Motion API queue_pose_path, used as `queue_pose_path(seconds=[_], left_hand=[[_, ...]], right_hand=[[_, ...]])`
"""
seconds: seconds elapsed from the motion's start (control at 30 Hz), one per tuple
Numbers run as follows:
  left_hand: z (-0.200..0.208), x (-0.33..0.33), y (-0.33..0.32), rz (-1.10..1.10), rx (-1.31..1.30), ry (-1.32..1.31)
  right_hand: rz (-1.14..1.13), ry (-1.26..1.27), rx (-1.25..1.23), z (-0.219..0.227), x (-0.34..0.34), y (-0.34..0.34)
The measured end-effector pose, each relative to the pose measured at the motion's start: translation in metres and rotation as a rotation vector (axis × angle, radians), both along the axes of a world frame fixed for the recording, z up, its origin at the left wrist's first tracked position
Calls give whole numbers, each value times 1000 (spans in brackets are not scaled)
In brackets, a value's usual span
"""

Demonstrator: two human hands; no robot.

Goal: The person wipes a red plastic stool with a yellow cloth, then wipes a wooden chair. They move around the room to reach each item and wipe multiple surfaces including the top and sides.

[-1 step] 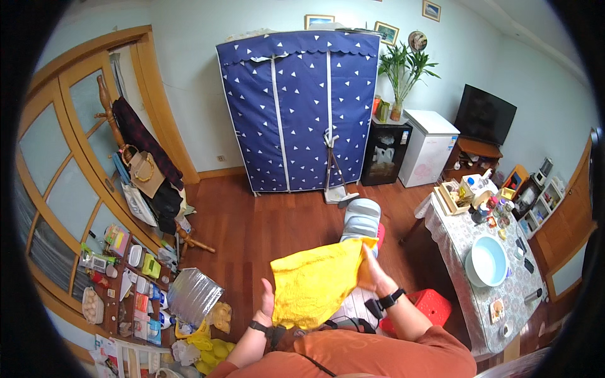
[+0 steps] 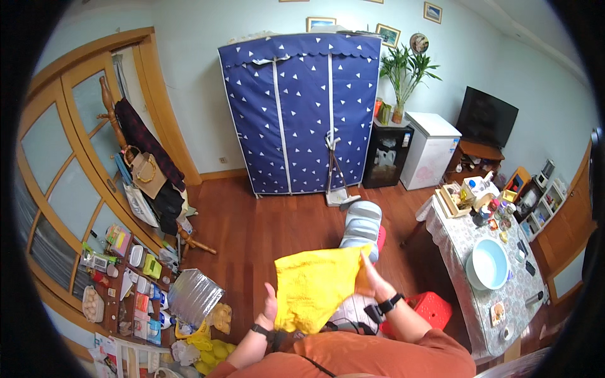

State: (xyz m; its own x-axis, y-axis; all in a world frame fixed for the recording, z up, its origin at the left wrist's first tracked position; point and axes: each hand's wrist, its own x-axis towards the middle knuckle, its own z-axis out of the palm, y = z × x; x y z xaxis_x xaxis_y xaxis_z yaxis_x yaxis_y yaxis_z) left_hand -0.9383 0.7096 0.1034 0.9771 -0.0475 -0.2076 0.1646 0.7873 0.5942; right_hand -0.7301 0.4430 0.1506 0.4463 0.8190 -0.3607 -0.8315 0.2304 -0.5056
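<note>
A yellow towel is stretched out in front of my body between my two hands. My left hand grips its left edge, with the thumb pointing up and the other fingers hidden behind the cloth. At the upper right edge my right hand holds the towel, its fingers mostly covered by the fabric. Both wrists wear dark bands. Just beyond the towel is a pale blue, banded object, partly covering something red.
On the right, a cloth-covered table carries a light blue basin, jars and a wooden box. A red stool stands beside my right arm. To the left are a cluttered low table and a coat stand. A blue fabric wardrobe stands ahead.
The towel has moved very slightly right and down in the picture, and its upper edge is a little flatter. Both hands keep their hold. The whole view has shifted slightly.
</note>
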Motion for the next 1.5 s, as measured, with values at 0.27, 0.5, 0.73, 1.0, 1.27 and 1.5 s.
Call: queue_pose_path(seconds=[0.27, 0.5, 0.73, 1.0, 1.27, 1.5], left_hand=[[-5, 31, -61, -26, 59, 137], [4, 44, -120, 170, 282, 160], [27, 18, -143, 296, 347, 98], [59, -5, -91, 413, 527, 113], [65, -26, -41, 330, 641, 53], [44, -34, -4, 185, 648, 9]], right_hand=[[69, -252, -87, -51, 21, -92], [24, -396, -281, -101, 54, -172], [71, -606, -374, -106, 62, -188], [-206, -610, -328, -81, 41, -185], [-437, -668, -341, -39, -4, -163], [-614, -667, -226, 25, -37, -151]])
